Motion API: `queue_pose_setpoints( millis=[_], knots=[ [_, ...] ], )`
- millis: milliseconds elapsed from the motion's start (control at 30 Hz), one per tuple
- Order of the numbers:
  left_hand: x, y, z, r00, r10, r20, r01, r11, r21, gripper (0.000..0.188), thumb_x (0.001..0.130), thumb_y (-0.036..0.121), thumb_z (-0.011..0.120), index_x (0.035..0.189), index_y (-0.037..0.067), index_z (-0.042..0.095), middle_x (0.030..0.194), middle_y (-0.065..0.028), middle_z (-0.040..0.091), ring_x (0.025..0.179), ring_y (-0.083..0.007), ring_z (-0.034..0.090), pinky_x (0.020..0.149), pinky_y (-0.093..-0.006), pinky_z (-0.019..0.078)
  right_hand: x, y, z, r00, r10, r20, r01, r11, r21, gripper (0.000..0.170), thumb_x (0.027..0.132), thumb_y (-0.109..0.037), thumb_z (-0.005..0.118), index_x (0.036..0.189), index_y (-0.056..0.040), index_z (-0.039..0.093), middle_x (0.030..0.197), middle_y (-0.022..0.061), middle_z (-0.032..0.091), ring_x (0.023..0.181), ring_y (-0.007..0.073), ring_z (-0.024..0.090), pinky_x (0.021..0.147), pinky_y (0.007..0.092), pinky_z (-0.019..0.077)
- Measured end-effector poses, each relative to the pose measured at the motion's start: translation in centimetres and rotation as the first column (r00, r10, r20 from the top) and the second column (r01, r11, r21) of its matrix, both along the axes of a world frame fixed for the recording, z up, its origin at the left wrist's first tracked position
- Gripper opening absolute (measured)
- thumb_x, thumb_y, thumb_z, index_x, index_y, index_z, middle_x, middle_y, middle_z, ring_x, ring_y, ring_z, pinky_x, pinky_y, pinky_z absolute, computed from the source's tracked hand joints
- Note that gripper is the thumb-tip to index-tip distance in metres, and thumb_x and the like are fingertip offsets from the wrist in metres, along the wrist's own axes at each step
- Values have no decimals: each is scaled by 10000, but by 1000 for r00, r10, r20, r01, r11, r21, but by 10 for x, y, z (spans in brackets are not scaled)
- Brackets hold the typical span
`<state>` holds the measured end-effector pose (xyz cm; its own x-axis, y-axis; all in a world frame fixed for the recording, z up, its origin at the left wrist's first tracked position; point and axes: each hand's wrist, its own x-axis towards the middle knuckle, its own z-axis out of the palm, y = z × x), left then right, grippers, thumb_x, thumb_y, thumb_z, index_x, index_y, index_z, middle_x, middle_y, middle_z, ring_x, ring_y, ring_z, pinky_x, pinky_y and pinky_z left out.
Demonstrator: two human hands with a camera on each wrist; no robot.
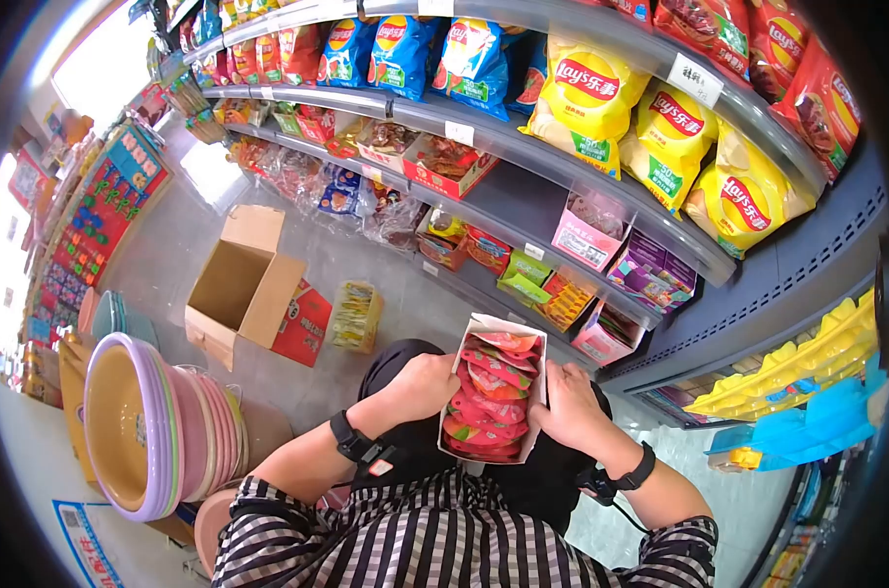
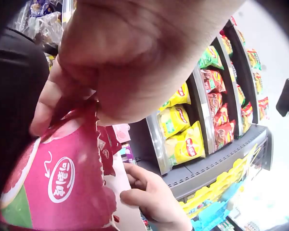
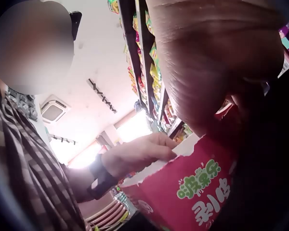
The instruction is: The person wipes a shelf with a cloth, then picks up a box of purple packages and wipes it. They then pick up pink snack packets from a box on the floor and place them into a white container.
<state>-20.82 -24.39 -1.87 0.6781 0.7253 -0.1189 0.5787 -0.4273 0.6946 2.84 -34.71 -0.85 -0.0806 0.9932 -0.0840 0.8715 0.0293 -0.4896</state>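
Observation:
An open-topped snack box (image 1: 471,326), white inside, stands tilted over the person's lap, filled with red and pink snack packets (image 1: 488,392). Its outer wall (image 2: 82,192) is bright pink with white lettering and a ragged, torn-looking upper edge. The left hand (image 1: 420,387) grips the box's left side near the far corner. On the opposite side, the right hand (image 1: 570,410) holds the wall, thumb toward the rim. Up close in the right wrist view, green and white print shows on the pink box (image 3: 183,197), with the right hand's fingertips in shadow.
Shelves ahead carry yellow chip bags (image 1: 581,98), blue chip bags (image 1: 474,64) and small snack boxes (image 1: 591,230). On the floor at left lie an open cardboard carton (image 1: 268,304) and a yellow packet bundle (image 1: 356,316). Stacked plastic basins (image 1: 155,431) stand close by the left arm.

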Motion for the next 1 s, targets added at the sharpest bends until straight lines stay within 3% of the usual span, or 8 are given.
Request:
queue_pose_setpoints(
  millis=[100, 167, 233, 533, 633, 833, 967, 1000],
  knots=[
    [-5, -7, 7, 1000, 7, 30, -7, 1000, -14, 187, 836, 96, 492, 895, -60, 577, 746, -278, 598, 755, -433, 600, 666, -446, 477, -2, 2, 8, 1000, 6, -14, -5, 1000, 12, 546, 692, -173, 621, 1139, 96, 461, 984, 290, 554, 997, 436, 501, 924, 484, 390],
    [-7, -7, 15, 996, 84, 37, -81, 993, -85, 182, 829, 123, 500, 877, -39, 567, 768, -286, 604, 796, -445, 597, 719, -500, 473, -1, 8, 17, 998, 17, -61, -19, 999, -32, 557, 691, -174, 622, 1154, 93, 464, 1015, 311, 554, 1034, 448, 492, 941, 481, 389],
    [-9, -9, 9, 995, 101, 26, -98, 992, -77, 171, 829, 116, 501, 873, -38, 563, 753, -284, 601, 779, -445, 598, 704, -499, 474, -2, 13, 21, 998, 10, -55, -14, 996, -90, 564, 697, -176, 615, 1167, 96, 461, 1036, 321, 554, 1056, 456, 488, 952, 475, 391],
    [-6, -17, -7, 984, 169, 60, -167, 985, -29, 157, 829, 68, 496, 923, -40, 559, 676, -252, 573, 688, -425, 597, 595, -446, 468, 4, -2, -3, 976, -106, -192, 107, 994, -3, 615, 732, -216, 630, 1236, 87, 449, 1060, 283, 564, 1012, 431, 534, 919, 474, 423],
    [-3, -26, 10, 985, 165, 45, -167, 985, 40, 163, 823, 85, 505, 907, -53, 526, 696, -265, 599, 688, -429, 608, 633, -500, 489, 4, -6, 5, 963, -116, -242, 117, 993, -10, 629, 733, -212, 639, 1253, 82, 440, 1088, 291, 557, 1042, 438, 528, 940, 470, 417],
    [-4, -26, 16, 987, 157, 37, -158, 987, 33, 220, 833, 115, 519, 983, -46, 534, 799, -259, 631, 754, -413, 627, 688, -482, 499, 5, -14, -3, 976, -96, -194, 110, 992, 63, 625, 763, -237, 650, 1267, 65, 436, 1074, 275, 567, 1041, 442, 528, 943, 473, 412],
    [-2, -28, 27, 979, 182, 87, -176, 982, -72, 273, 835, 132, 531, 1046, -41, 546, 831, -260, 637, 791, -406, 629, 712, -467, 502, 14, -2, 13, 967, -164, -195, 199, 963, 179, 479, 787, -222, 684, 1184, -3, 529, 987, 171, 595, 936, 361, 557, 839, 463, 437],
    [-1, -28, 25, 979, 178, 97, -171, 982, -76, 276, 839, 127, 536, 1071, -20, 552, 821, -240, 630, 758, -386, 626, 683, -434, 495, 13, 6, 22, 982, -136, -134, 178, 904, 388, 376, 776, -185, 686, 1104, -36, 580, 924, 114, 593, 891, 313, 552, 799, 442, 434]
  ],
)
